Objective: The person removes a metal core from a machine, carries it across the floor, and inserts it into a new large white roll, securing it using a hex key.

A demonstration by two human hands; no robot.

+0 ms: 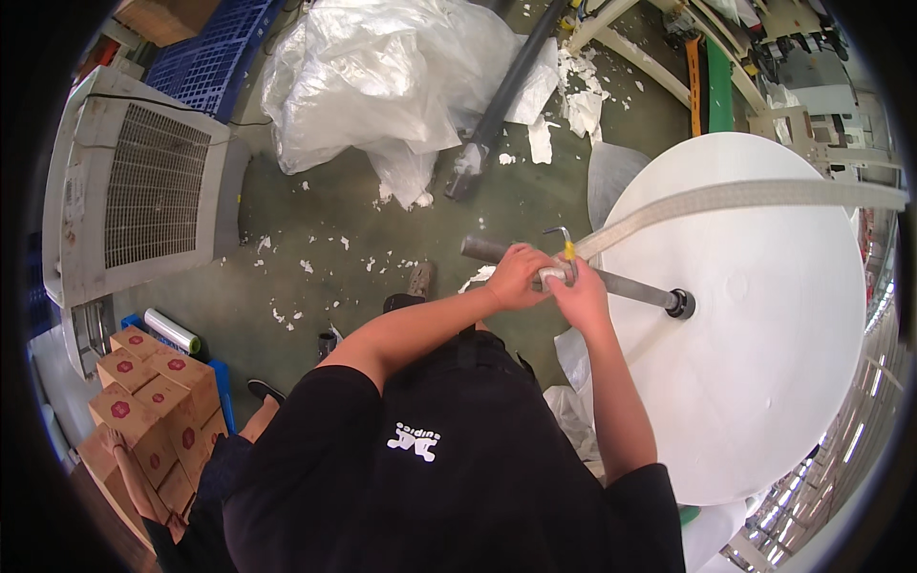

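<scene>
Where both hands meet: near the free end of a grey shaft (630, 287), which runs rightward into a large white roll.
Left hand (519, 277): fingers curled over the shaft, thumb side pressed against a metal collar (552, 275).
Right hand (584, 294): fingers bent together around the collar's other side; whether they pinch the hex key I cannot tell.
Hex key (570, 250): L-shaped with a yellow band, rising just above the right fingertips, its short arm pointing left.
White roll (745, 382): broad round face to the person's right, a black hub ring (680, 304) around the shaft at its centre.
Pale curved bar (726, 197): arching across the roll's upper face, its near end just beside the hex key.
Floor (349, 215): green, strewn with white scraps (306, 266); ahead lie crumpled plastic sheeting (382, 76) and, beside it, a dark grey tube (521, 81).
Left side: a boxy unit with a grille (158, 186) near a blue pallet (215, 57); lower down, stacked cardboard boxes (158, 401), one touched by a co-worker's hand (114, 441).
</scene>
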